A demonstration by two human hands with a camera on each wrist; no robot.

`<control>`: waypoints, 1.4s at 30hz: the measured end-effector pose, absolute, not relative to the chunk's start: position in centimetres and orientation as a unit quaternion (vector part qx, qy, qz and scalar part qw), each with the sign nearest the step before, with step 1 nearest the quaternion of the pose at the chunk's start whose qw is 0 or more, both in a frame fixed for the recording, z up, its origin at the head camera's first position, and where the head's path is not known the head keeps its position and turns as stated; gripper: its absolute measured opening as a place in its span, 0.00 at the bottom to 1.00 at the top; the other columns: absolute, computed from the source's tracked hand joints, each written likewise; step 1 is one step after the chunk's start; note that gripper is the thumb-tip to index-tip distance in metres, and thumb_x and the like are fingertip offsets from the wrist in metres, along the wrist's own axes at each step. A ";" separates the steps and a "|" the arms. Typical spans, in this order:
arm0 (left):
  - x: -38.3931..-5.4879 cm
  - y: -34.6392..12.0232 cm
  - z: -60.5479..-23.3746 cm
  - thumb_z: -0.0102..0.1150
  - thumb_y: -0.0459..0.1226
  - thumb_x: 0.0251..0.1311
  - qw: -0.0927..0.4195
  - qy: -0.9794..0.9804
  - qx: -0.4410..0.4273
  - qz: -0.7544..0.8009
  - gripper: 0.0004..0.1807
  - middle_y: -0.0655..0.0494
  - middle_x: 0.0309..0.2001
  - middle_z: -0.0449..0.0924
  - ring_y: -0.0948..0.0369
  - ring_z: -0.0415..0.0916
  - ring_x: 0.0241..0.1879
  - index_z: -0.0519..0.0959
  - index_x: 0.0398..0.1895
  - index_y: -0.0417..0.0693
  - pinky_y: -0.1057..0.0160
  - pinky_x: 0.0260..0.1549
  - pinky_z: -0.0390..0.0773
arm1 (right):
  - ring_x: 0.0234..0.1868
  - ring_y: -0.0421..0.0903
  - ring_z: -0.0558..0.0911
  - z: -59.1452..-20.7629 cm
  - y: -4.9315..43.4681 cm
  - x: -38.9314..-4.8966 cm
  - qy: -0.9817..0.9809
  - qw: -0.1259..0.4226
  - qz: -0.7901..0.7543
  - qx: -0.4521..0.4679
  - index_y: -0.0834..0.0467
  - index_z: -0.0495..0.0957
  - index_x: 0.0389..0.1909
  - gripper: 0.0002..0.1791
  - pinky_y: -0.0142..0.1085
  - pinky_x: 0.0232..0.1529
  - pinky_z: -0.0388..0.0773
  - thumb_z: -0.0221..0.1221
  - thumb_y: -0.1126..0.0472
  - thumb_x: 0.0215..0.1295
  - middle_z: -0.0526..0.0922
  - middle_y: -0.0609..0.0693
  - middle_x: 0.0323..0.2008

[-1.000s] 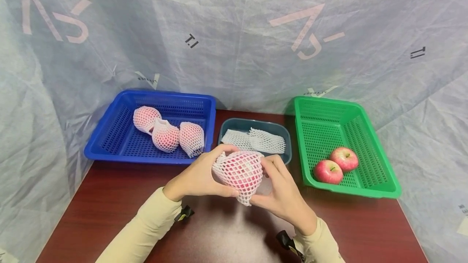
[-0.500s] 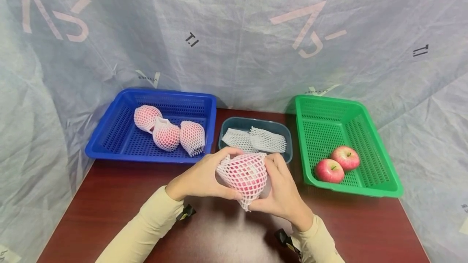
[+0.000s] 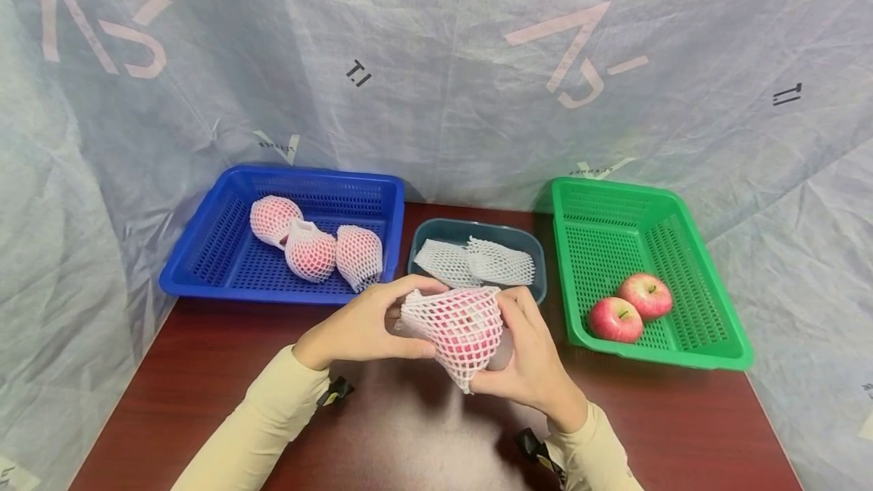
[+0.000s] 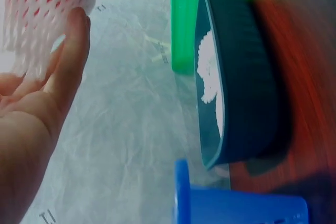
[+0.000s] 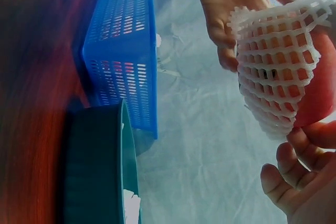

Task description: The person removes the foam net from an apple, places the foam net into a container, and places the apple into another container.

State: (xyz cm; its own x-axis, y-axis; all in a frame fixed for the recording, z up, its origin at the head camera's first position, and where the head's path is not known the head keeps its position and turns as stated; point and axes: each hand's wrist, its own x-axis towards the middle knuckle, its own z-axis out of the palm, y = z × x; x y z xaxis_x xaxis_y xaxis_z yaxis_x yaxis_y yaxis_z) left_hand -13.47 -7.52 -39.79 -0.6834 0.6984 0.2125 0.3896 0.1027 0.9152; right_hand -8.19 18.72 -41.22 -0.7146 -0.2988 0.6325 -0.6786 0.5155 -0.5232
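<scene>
Above the table's middle, an apple (image 5: 323, 82) sits partly inside a white foam net (image 3: 464, 332); in the right wrist view its red side shows bare beyond the net's edge. My right hand (image 3: 535, 362) grips the apple and net from the right, thumb low and fingers behind. At the net's gathered left end, my left hand (image 3: 371, 324) curls round it, its thumb touching the mesh. The left wrist view shows the net (image 4: 47, 19) against that hand's fingers (image 4: 76, 40). Some of the left fingers are hidden behind the net in the head view.
The blue basket (image 3: 204, 290) at the left holds several netted apples (image 3: 310, 252). A dark teal tub (image 3: 539, 279) with foam nets (image 3: 501, 260) stands behind the hands. Two bare apples (image 3: 615, 320) lie in the green basket (image 3: 702, 358) at the right. Grey cloth (image 3: 436, 97) hangs behind.
The netted apple shifted slightly right and toward me, tilting a little. My left hand then drew back to the left, leaving more of the net's left end showing. The baskets stay put.
</scene>
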 end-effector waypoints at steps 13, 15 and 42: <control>-13.3 -8.4 -40.4 0.70 0.27 0.56 0.071 0.684 0.372 0.624 0.12 0.53 0.41 0.82 0.56 0.82 0.40 0.83 0.42 0.45 0.57 0.38 0.83 | 0.47 0.46 0.73 -40.9 18.9 -8.0 -0.830 0.231 0.410 0.299 0.56 0.77 0.53 0.44 0.32 0.49 0.70 0.75 0.51 0.24 0.73 0.49 0.46; -13.3 -8.4 -40.3 0.70 0.26 0.56 0.066 0.684 0.370 0.625 0.11 0.53 0.39 0.83 0.57 0.82 0.38 0.83 0.41 0.44 0.59 0.35 0.83 | 0.47 0.46 0.73 -40.9 19.1 -7.9 -0.830 0.231 0.410 0.299 0.57 0.77 0.54 0.44 0.32 0.49 0.70 0.75 0.51 0.24 0.73 0.49 0.46; -16.3 -12.2 -37.4 0.71 0.30 0.54 -0.051 0.816 0.294 0.494 0.09 0.56 0.35 0.82 0.61 0.80 0.34 0.82 0.36 0.42 0.63 0.37 0.81 | 0.48 0.46 0.74 -41.7 22.4 -6.3 -0.848 0.230 0.397 0.267 0.57 0.77 0.58 0.47 0.31 0.46 0.74 0.79 0.39 0.34 0.75 0.50 0.47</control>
